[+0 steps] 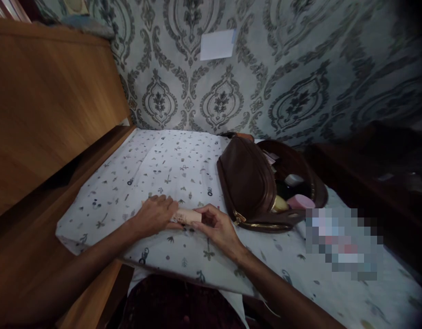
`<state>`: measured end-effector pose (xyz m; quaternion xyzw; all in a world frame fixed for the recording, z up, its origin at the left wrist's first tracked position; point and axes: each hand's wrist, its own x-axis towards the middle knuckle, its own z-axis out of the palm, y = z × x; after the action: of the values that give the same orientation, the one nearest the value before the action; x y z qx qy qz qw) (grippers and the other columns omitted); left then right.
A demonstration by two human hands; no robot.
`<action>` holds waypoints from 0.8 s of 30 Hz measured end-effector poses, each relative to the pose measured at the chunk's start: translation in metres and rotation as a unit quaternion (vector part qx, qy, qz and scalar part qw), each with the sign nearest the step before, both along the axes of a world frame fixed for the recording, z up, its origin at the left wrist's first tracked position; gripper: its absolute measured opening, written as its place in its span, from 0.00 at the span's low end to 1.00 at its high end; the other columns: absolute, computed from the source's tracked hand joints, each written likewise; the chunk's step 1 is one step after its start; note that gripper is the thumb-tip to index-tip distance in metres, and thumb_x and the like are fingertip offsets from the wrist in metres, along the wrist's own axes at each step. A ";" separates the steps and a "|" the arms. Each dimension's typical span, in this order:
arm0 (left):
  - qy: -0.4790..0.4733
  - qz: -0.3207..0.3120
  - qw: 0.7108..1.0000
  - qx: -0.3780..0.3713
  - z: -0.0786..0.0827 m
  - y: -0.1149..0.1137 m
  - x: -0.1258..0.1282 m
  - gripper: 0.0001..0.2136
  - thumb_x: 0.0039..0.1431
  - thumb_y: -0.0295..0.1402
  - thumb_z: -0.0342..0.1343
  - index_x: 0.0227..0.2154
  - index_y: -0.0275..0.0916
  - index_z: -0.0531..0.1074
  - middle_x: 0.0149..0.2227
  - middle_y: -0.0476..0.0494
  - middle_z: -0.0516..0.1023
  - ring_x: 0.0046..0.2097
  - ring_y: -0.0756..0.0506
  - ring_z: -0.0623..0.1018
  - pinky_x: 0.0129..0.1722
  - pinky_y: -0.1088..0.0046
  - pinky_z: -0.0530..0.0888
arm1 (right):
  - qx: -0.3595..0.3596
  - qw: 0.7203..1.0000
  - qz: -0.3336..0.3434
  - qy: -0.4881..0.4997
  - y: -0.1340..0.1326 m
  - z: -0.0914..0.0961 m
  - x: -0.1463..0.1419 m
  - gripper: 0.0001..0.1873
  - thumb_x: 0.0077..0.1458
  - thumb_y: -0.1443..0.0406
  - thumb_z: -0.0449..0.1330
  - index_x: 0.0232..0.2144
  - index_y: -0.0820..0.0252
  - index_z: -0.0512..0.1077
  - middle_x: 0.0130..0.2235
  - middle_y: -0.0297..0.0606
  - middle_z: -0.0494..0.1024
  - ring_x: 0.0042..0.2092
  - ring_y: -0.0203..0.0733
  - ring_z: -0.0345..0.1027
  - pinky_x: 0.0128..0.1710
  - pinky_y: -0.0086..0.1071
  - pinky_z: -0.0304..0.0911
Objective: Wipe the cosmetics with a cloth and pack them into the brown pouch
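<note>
Both hands meet over the white patterned cloth [183,178], holding a small cream tube [188,216] with faint print on it. My left hand [157,212] is closed around the tube's left end, its fingers covering that part. At the other end my right hand [216,224] grips with thumb and fingers. Just right of the hands lies a brown cosmetic bag [247,171], unzipped with its lid folded open. Inside it are a pink round-ended item [301,202], a yellowish item [280,204] and a white item [293,179], only partly visible.
A wooden cabinet [53,87] stands along the left side. Behind the cloth rises a wall with damask wallpaper [221,100], bearing a white card [217,45]. A pixelated patch [344,242] hides something on the right. Dark shapes fill the far right.
</note>
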<state>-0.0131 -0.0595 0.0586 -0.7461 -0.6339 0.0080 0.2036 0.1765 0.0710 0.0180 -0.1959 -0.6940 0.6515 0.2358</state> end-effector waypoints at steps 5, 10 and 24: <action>-0.031 0.043 0.998 0.017 -0.004 -0.028 -0.041 0.26 0.62 0.59 0.43 0.32 0.38 0.68 0.29 0.42 0.75 0.31 0.43 0.75 0.28 0.71 0.62 | -0.014 1.000 -0.002 0.001 0.002 0.001 -0.001 0.20 0.43 0.54 0.73 0.35 0.56 0.74 0.37 0.36 0.78 0.39 0.43 0.73 0.42 0.35 0.68; -0.264 0.095 0.960 0.016 -0.015 -0.032 -0.057 0.25 0.64 0.56 0.44 0.24 0.40 0.65 0.22 0.49 0.71 0.26 0.47 0.71 0.27 0.74 0.59 | -0.026 1.000 0.008 0.009 0.003 -0.002 -0.002 0.19 0.43 0.56 0.73 0.35 0.55 0.73 0.36 0.35 0.78 0.39 0.42 0.73 0.42 0.35 0.68; -0.498 0.219 0.823 0.162 0.005 -0.011 -0.046 0.21 0.63 0.48 0.41 0.18 0.43 0.51 0.18 0.55 0.50 0.21 0.51 0.57 0.23 0.75 0.56 | -0.127 0.990 0.058 0.021 0.007 0.008 -0.001 0.21 0.48 0.52 0.70 0.40 0.56 0.71 0.33 0.33 0.78 0.29 0.39 0.76 0.28 0.32 0.71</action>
<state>-0.0591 -0.0701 0.0635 -0.4465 -0.7877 -0.4234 -0.0291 0.1754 0.0778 0.0257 -0.1696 -0.6105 0.7511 0.1852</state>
